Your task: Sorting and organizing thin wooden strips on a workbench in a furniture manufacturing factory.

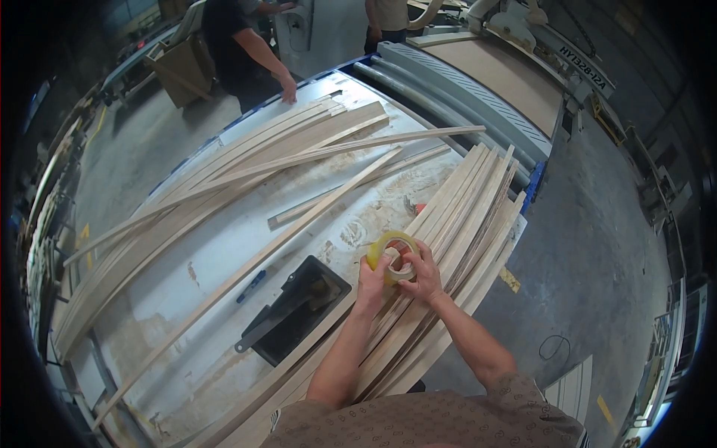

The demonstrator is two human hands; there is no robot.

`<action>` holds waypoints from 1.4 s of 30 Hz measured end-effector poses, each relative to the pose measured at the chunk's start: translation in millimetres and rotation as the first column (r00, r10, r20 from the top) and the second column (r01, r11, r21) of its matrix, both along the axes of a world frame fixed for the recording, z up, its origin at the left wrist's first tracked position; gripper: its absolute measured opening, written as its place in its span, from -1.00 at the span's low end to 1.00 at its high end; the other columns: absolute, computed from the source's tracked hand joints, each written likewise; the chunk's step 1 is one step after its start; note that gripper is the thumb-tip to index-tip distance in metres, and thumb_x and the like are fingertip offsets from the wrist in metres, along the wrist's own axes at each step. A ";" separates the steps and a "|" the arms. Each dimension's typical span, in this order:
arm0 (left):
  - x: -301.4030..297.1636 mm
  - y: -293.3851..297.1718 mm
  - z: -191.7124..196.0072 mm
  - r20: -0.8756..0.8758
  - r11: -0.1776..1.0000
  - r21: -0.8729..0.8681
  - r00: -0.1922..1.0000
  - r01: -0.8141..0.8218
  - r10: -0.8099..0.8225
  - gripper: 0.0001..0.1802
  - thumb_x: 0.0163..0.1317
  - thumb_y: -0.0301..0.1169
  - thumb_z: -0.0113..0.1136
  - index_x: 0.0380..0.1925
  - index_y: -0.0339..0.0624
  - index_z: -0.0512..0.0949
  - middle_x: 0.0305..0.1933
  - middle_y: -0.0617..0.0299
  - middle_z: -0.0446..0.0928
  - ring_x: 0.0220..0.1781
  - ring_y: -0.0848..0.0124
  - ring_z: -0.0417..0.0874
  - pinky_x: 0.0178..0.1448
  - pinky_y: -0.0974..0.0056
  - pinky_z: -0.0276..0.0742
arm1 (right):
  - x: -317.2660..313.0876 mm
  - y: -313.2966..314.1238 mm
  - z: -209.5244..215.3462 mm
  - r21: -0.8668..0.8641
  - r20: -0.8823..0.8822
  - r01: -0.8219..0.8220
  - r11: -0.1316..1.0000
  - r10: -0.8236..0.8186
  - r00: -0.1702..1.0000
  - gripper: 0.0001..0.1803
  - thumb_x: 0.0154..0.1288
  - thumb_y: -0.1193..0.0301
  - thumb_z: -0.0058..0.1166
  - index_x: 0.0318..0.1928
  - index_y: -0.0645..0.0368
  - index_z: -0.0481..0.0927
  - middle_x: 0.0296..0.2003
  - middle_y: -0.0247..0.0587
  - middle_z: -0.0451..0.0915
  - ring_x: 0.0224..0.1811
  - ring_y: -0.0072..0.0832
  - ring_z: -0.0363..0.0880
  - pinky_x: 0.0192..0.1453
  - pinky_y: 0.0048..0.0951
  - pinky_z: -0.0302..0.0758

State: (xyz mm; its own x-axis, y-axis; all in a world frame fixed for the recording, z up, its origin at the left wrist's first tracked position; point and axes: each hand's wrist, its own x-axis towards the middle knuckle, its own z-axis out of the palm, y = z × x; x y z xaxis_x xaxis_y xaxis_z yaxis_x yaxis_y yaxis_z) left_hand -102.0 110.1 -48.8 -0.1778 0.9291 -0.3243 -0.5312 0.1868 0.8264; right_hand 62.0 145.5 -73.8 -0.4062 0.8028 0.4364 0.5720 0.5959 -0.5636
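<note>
Both my hands grip a roll of yellowish clear packing tape (379,249) above a pile of wooden strips (453,214). My left hand (373,280) is closed on the roll's left side, with the thumb at its inner ring. On the other side my right hand (423,275) curls its fingers round the rim. Whether the tape's loose end is lifted, I cannot make out. Left of my hands, a black plastic tray (287,340) lies on the white worktable (168,299). A dark blue pen (252,286) rests beside it.
A second stack of long strips (246,160) covers the table's far left, with one strip (358,142) lying across it. Rollers and a grey machine (470,97) adjoin the far edge. A co-worker's hand (287,86) is near the table; another person stands behind.
</note>
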 end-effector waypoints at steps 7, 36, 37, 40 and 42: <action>-0.3 0.1 -0.9 0.002 1.000 -0.012 1.000 0.001 -0.001 -0.46 0.26 -0.25 0.22 0.15 -0.26 0.33 0.06 0.16 0.46 0.08 0.42 0.47 0.18 0.32 0.36 | -0.4 0.6 0.5 0.007 0.000 -0.006 1.000 0.006 1.000 -0.27 -0.07 -0.11 0.30 0.05 0.03 0.46 0.26 0.15 0.24 0.19 0.14 0.40 0.21 -0.05 0.45; 1.4 2.2 -6.6 0.003 1.000 -0.013 1.000 -0.013 0.013 -0.49 0.27 -0.27 0.21 0.14 -0.27 0.33 0.04 0.16 0.47 0.05 0.42 0.50 0.16 0.32 0.39 | 0.5 0.8 0.1 0.015 -0.006 -0.011 1.000 0.011 1.000 -0.27 -0.05 -0.13 0.29 0.05 0.04 0.46 0.25 0.16 0.24 0.17 0.14 0.41 0.20 -0.06 0.45; 1.3 2.0 -6.6 0.013 1.000 -0.008 1.000 -0.012 0.012 -0.48 0.27 -0.25 0.23 0.12 -0.27 0.33 0.02 0.16 0.46 0.04 0.42 0.49 0.13 0.33 0.40 | 0.5 0.7 0.2 0.016 -0.006 -0.011 1.000 0.011 1.000 -0.27 -0.05 -0.13 0.29 0.05 0.04 0.46 0.25 0.16 0.24 0.17 0.14 0.41 0.20 -0.06 0.45; 0.2 2.6 -9.7 0.020 1.000 0.000 1.000 -0.008 0.008 -0.47 0.26 -0.24 0.25 0.11 -0.27 0.32 0.01 0.15 0.46 0.02 0.42 0.49 0.10 0.33 0.41 | 0.1 0.5 -0.4 0.018 0.003 -0.007 1.000 0.007 1.000 -0.27 -0.05 -0.12 0.29 0.06 0.04 0.46 0.25 0.14 0.24 0.17 0.13 0.41 0.20 -0.07 0.45; 0.3 2.6 -9.5 0.019 1.000 0.001 1.000 -0.003 0.003 -0.47 0.26 -0.24 0.25 0.11 -0.27 0.32 0.00 0.15 0.46 0.02 0.42 0.49 0.10 0.33 0.41 | 0.3 -0.3 -0.5 -0.002 0.009 0.001 1.000 -0.001 1.000 -0.27 -0.05 -0.11 0.30 0.06 0.03 0.45 0.26 0.13 0.24 0.19 0.12 0.40 0.20 -0.08 0.46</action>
State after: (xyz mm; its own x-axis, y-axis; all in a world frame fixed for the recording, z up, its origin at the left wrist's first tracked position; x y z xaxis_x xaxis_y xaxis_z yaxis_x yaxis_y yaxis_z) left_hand -101.7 112.7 -58.3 -0.1743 0.9290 -0.3265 -0.5471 0.1844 0.8165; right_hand 62.3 145.2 -74.3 -0.4096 0.8038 0.4314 0.5777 0.5945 -0.5593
